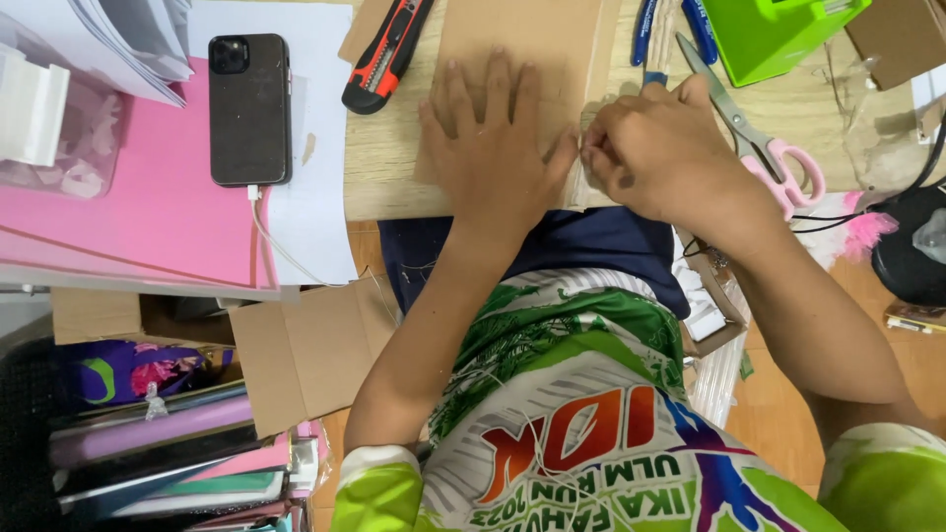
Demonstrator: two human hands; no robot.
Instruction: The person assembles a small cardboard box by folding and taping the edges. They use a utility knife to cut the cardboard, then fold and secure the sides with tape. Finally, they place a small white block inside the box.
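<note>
A wooden tabletop [394,167] fills the upper half of the frame. At the left lies a stack of pink and white paper sheets [148,217], and on it, upper left, a dark smartphone [249,108] with a white cable plugged into its lower end. At upper centre a brown cardboard piece [512,49] lies flat on the tabletop, reaching to its near edge. The left hand [493,148] presses palm-down on this cardboard, fingers spread and straight, its grip apart and closed on nothing. Just right of it, touching at the fingertips, the right hand [655,148] is curled over the cardboard's right edge, its grip drawn together; it seems to pinch a strip of clear tape there, though the view is too poor to be sure. At upper right stands a green plastic box [774,34]. Pink-handled scissors [759,148] lie partly under the right hand. An orange-and-black utility knife [386,54] rests left of the cardboard.
</note>
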